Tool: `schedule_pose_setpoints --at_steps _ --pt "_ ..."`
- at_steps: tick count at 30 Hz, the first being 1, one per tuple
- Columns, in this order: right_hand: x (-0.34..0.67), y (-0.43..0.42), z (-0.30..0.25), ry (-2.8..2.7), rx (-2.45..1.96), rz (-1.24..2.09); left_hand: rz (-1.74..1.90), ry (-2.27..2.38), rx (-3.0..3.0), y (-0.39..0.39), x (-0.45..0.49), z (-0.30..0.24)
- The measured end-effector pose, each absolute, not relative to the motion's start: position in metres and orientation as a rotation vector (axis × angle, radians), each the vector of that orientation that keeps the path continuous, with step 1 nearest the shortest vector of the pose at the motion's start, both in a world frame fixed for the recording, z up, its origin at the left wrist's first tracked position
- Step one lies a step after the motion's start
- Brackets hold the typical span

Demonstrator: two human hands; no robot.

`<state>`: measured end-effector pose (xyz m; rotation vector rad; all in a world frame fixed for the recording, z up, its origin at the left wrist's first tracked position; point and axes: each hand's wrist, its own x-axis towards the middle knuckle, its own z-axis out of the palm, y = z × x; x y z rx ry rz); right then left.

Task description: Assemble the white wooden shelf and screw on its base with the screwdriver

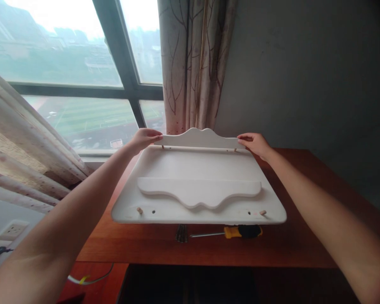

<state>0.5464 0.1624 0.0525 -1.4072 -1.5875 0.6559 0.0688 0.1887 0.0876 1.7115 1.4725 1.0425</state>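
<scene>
Left hand (pixel 144 138) and right hand (pixel 255 144) pinch wavy strip (pixel 198 139) at both ends, seemingly keeping it level over pegs (pixel 162 147).

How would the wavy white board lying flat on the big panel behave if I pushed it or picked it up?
The wavy white board is probably stiff, as its thick edges look straight and unsagging. Pushed, it would likely slide rather than roll, lying flat on the smooth-looking panel. Its long shape might swing if lifted by one end.
</scene>
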Motion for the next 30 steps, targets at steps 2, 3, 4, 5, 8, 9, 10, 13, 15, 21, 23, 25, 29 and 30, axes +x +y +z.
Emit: schedule_pose_setpoints --at_steps 2,3,4,5,8,9,10,13,15,21,23,25,29,30 --pt "0.548 0.159 0.052 -1.617 -1.402 0.644 1.040 1.454 1.735 0.187 0.067 0.087" --pt "0.548 0.157 0.053 -1.634 -1.399 0.634 1.038 1.446 1.750 0.186 0.067 0.087" --pt "0.549 0.156 0.053 -1.651 -1.396 0.622 1.033 1.439 1.766 0.186 0.066 0.087" --pt "0.549 0.154 0.053 -1.668 -1.392 0.607 1.024 1.434 1.784 0.185 0.065 0.087" --pt "0.550 0.152 0.054 -1.713 -1.392 0.563 0.990 1.428 1.843 0.187 0.062 0.087" --pt "0.550 0.151 0.054 -1.725 -1.395 0.549 0.977 1.429 1.863 0.188 0.061 0.087" --pt "0.550 0.151 0.055 -1.734 -1.400 0.534 0.962 1.430 1.882 0.189 0.061 0.086" --pt "0.549 0.150 0.055 -1.755 -1.421 0.486 0.908 1.436 1.934 0.192 0.059 0.085" --pt "0.548 0.149 0.055 -1.768 -1.434 0.457 0.881 1.437 1.962 0.193 0.058 0.084" --pt "0.546 0.145 0.054 -1.789 -1.456 0.386 0.862 1.432 2.016 0.196 0.056 0.080" --pt "0.546 0.145 0.053 -1.794 -1.462 0.367 0.865 1.430 2.032 0.196 0.056 0.079" --pt "0.545 0.145 0.051 -1.799 -1.467 0.348 0.875 1.432 2.051 0.195 0.056 0.076" --pt "0.544 0.142 0.046 -1.809 -1.478 0.295 0.893 1.450 2.092 0.192 0.056 0.070" --pt "0.543 0.142 0.046 -1.814 -1.481 0.280 0.895 1.456 2.105 0.191 0.056 0.069"
